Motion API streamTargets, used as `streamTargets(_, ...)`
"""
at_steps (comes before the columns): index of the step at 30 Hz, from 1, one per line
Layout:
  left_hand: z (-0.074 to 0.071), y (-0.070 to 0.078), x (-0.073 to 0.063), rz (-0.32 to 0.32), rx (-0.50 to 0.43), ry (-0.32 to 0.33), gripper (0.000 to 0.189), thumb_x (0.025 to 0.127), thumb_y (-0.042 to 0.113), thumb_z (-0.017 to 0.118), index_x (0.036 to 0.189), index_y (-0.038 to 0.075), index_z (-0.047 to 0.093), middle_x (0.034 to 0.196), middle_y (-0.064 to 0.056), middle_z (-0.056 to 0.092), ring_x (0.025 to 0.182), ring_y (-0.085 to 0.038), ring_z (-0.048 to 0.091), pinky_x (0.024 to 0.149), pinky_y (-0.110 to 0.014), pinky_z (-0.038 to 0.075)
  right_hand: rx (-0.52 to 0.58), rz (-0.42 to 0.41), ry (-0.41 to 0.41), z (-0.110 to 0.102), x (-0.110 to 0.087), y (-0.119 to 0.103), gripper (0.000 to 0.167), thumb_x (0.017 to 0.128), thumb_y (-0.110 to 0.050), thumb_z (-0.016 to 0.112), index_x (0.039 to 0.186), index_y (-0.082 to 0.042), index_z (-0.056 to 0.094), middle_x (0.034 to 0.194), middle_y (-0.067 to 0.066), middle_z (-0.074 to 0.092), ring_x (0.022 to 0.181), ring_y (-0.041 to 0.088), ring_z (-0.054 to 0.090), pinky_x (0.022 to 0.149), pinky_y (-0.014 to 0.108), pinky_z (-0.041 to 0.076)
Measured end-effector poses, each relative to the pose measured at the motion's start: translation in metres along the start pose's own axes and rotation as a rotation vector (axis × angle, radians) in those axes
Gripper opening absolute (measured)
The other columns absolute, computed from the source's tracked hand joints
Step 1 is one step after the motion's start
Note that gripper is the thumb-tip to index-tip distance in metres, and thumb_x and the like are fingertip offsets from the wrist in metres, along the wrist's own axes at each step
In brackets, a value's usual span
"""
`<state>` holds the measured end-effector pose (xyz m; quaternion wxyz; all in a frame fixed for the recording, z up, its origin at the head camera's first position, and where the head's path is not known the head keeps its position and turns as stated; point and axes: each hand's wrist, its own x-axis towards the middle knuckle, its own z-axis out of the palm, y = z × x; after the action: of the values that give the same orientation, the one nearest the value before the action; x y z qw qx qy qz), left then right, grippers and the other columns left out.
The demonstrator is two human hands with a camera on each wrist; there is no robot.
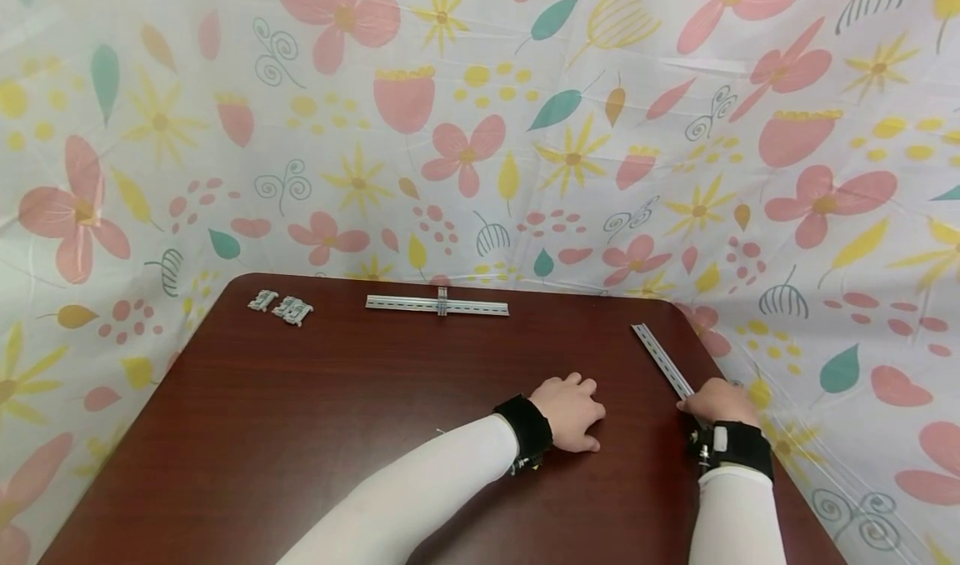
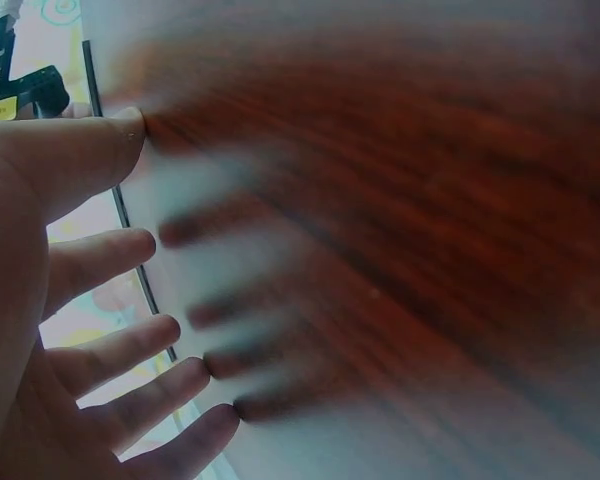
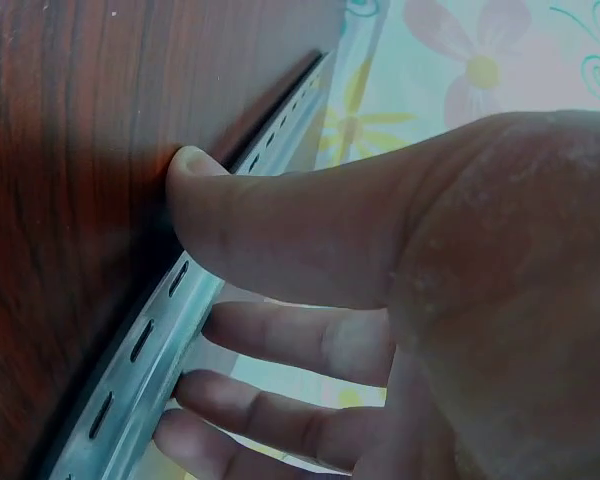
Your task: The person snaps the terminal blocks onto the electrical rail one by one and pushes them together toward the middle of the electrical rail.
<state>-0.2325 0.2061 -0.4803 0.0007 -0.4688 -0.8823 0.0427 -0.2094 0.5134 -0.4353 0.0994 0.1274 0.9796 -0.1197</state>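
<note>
At the table's right side lies a slotted metal DIN rail [image 1: 663,358], running from the back toward my right hand [image 1: 722,403]. That hand holds the rail's near part: in the right wrist view the thumb [image 3: 280,235] lies across the slotted strip [image 3: 145,345], with the fingers along its other edge. My left hand [image 1: 572,410] is spread low over the table, left of the rail. Its fingers [image 2: 130,355] are straight and apart in the left wrist view, fingertips right at the wood, and nothing is in it.
Another slotted rail [image 1: 405,302] lies along the back edge, with a short rail piece [image 1: 442,302] across its middle. Small grey clip-like parts [image 1: 292,309] sit at the back left corner of the dark wooden table [image 1: 300,407]. A flowered curtain [image 1: 465,207] hangs around the table.
</note>
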Motion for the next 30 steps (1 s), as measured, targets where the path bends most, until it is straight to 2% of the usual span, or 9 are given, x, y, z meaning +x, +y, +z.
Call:
streamTargets(6, -0.0005, -0.0002, -0.0004, -0.004, 0.000, -0.002, 0.045, 0.102, 0.071, 0.068, 0.139, 0.046, 0.074, 0.133, 0.010, 0.060, 0.109, -0.011, 0.048, 0.084, -0.028, 0.050, 0.038, -0.012, -0.001, 0.0016, 0.0024, 0.0015, 0.044, 0.094, -0.028, 0.080, 0.099, 0.016, 0.072, 0.094, 0.031, 0.072, 0.085, 0.044, 0.068, 0.083, 0.065, 0.057)
streamTargets(12, 0.0023, -0.0001, 0.0031, -0.004, -0.007, -0.003, 0.045, 0.102, 0.071, 0.068, 0.139, 0.046, 0.074, 0.133, 0.010, 0.060, 0.108, -0.012, 0.048, 0.084, -0.029, 0.050, 0.041, -0.011, 0.010, 0.0028, 0.0043, 0.0018, 0.042, 0.094, -0.025, 0.081, 0.099, 0.016, 0.071, 0.091, 0.027, 0.071, 0.081, 0.041, 0.067, 0.080, 0.063, 0.057)
streamTargets(21, -0.0015, -0.0005, 0.0013, 0.006, -0.001, -0.013, 0.047, 0.103, 0.071, 0.067, 0.141, 0.045, 0.073, 0.134, 0.009, 0.061, 0.112, -0.012, 0.049, 0.085, -0.029, 0.050, 0.021, 0.008, 0.012, 0.0053, 0.0054, -0.0019, 0.034, 0.095, -0.022, 0.078, 0.097, 0.011, 0.071, 0.091, 0.026, 0.071, 0.081, 0.040, 0.067, 0.078, 0.062, 0.057)
streamTargets(26, -0.0025, -0.0013, -0.0002, 0.001, -0.009, -0.006, 0.047, 0.102, 0.071, 0.067, 0.140, 0.044, 0.074, 0.134, 0.010, 0.061, 0.113, -0.012, 0.050, 0.086, -0.029, 0.051, 0.016, 0.005, 0.017, 0.0061, 0.0053, -0.0051, 0.022, 0.096, -0.017, 0.067, 0.089, 0.003, 0.071, 0.087, 0.021, 0.070, 0.078, 0.038, 0.065, 0.071, 0.058, 0.054)
streamTargets(30, -0.0024, -0.0022, 0.0000, 0.001, -0.021, -0.004, 0.046, 0.102, 0.070, 0.068, 0.139, 0.043, 0.075, 0.134, 0.009, 0.061, 0.112, -0.011, 0.050, 0.086, -0.029, 0.051, 0.021, -0.006, 0.026, 0.0056, 0.0045, -0.0075, 0.019, 0.094, -0.014, 0.058, 0.083, -0.003, 0.069, 0.084, 0.018, 0.068, 0.075, 0.035, 0.063, 0.066, 0.055, 0.052)
